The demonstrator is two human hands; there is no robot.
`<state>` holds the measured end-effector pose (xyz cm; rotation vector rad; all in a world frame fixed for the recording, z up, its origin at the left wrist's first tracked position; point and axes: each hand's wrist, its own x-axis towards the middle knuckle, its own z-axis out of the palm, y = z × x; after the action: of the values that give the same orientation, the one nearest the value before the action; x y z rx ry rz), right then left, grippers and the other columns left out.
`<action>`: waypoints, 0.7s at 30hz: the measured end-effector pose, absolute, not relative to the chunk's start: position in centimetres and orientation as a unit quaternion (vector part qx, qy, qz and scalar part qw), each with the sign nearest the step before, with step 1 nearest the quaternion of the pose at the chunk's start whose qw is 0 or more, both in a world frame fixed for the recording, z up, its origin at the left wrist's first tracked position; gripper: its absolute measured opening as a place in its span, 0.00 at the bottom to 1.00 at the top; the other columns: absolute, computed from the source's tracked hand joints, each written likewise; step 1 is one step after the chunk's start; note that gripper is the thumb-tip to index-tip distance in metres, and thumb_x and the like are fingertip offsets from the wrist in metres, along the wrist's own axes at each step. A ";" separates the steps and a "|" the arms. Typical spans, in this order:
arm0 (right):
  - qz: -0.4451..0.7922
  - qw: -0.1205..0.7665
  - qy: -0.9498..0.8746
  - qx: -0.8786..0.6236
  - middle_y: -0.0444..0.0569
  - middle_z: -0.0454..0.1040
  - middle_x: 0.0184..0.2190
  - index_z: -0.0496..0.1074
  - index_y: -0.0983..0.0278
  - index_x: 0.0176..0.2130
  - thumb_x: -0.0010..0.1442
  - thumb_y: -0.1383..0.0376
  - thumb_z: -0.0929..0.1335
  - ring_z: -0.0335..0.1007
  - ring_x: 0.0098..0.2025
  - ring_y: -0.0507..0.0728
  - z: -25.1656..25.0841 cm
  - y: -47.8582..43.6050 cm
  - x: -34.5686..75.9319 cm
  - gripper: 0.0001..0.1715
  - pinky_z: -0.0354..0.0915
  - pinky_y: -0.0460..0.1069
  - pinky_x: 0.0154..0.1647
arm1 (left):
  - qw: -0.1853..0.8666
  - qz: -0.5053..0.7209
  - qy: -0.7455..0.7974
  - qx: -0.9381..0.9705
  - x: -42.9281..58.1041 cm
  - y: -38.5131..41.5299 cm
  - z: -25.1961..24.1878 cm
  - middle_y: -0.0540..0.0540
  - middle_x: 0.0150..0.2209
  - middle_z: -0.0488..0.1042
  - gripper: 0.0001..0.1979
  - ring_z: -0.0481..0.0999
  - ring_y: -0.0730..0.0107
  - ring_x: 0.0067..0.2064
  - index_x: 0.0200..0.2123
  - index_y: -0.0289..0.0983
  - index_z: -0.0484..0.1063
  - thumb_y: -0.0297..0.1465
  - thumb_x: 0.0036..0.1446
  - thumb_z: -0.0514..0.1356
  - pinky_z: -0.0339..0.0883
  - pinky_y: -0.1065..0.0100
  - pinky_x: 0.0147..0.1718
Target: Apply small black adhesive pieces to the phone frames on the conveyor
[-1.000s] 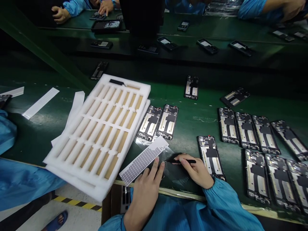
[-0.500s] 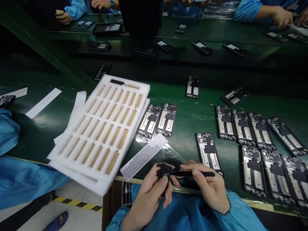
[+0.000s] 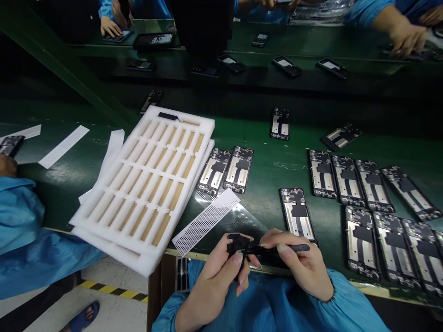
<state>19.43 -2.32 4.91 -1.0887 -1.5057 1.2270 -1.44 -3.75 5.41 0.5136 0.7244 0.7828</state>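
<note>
My left hand pinches a small black part just above the table's near edge. My right hand grips black tweezers whose tips touch that part. Beside my hands lies a white perforated strip on a clear film. A phone frame lies just beyond my right hand. White foam trays with several tan slots sit stacked to the left.
Several phone frames lie in rows at the right, two by the trays. White paper strips lie at the left. A co-worker's blue sleeve is at the left edge. Other people's hands work across the far belt.
My hands lifted off the film a second ago and came together at the table edge with the black part and tweezers. Since half a second ago they have barely moved.
</note>
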 end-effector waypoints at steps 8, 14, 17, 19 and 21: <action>0.509 0.456 -0.605 -0.408 0.46 0.82 0.37 0.78 0.56 0.47 0.73 0.62 0.63 0.79 0.43 0.55 4.4 -2.5 19.6 0.14 0.74 0.47 0.45 | 0.845 0.391 0.329 0.156 -1.1 -3.4 5.5 0.42 0.35 0.74 0.18 0.63 0.77 0.27 0.57 0.34 0.73 0.29 0.66 0.59 0.56 0.71 0.26; 0.520 0.450 -0.601 -0.406 0.47 0.82 0.39 0.78 0.56 0.49 0.73 0.62 0.63 0.79 0.44 0.55 4.1 -2.7 19.6 0.14 0.74 0.48 0.45 | 0.838 0.403 0.331 0.160 -1.2 -3.7 5.6 0.42 0.38 0.74 0.18 0.63 0.76 0.29 0.59 0.38 0.73 0.31 0.67 0.59 0.57 0.71 0.27; 0.515 0.453 -0.607 -0.402 0.47 0.82 0.39 0.78 0.55 0.49 0.74 0.62 0.63 0.80 0.43 0.55 4.2 -2.4 19.3 0.14 0.75 0.48 0.45 | 0.832 0.402 0.348 0.160 -0.9 -3.7 5.7 0.42 0.38 0.74 0.17 0.63 0.77 0.29 0.58 0.37 0.73 0.31 0.67 0.58 0.56 0.71 0.28; 0.509 0.451 -0.611 -0.404 0.47 0.82 0.38 0.78 0.56 0.49 0.73 0.62 0.63 0.80 0.43 0.55 4.1 -2.5 19.2 0.15 0.75 0.48 0.44 | 0.831 0.402 0.350 0.159 -0.7 -3.5 5.6 0.42 0.36 0.74 0.18 0.63 0.77 0.28 0.58 0.36 0.73 0.30 0.67 0.58 0.55 0.71 0.27; 0.497 0.450 -0.613 -0.418 0.48 0.83 0.37 0.79 0.57 0.47 0.73 0.63 0.64 0.81 0.42 0.57 4.1 -2.9 19.3 0.14 0.76 0.49 0.43 | 0.832 0.401 0.353 0.147 -0.8 -3.4 5.5 0.42 0.35 0.74 0.19 0.62 0.77 0.27 0.58 0.34 0.72 0.30 0.66 0.58 0.54 0.71 0.26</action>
<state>19.33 -2.88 4.11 -1.0339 -1.5165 1.2294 -0.79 -3.44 5.47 0.3125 0.7491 0.8509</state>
